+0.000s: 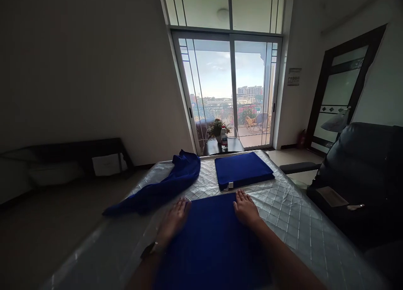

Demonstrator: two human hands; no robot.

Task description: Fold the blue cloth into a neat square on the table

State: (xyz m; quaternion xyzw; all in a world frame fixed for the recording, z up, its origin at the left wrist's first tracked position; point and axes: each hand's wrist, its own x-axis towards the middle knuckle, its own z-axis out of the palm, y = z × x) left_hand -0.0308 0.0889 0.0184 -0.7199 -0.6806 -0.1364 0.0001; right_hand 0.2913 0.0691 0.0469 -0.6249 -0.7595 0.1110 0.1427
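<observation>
A flat blue cloth (210,239) lies on the quilted, plastic-covered surface (296,214) in front of me. At its far left corner rests my left hand (176,218), flat with the fingers stretched forward and slightly blurred. My right hand (246,207) lies flat on the far right corner, fingers extended. Neither hand grips anything. Beyond the right hand sits a neatly folded blue cloth (244,168) with a white tag. A crumpled blue cloth (170,185) spreads out beyond the left hand.
Past the far edge stands a chair (234,145) bearing a plastic bottle (224,138) and a potted plant (216,128). A dark armchair (368,172) is close on the right, with small items on it. Low dark furniture (75,155) stands along the left wall.
</observation>
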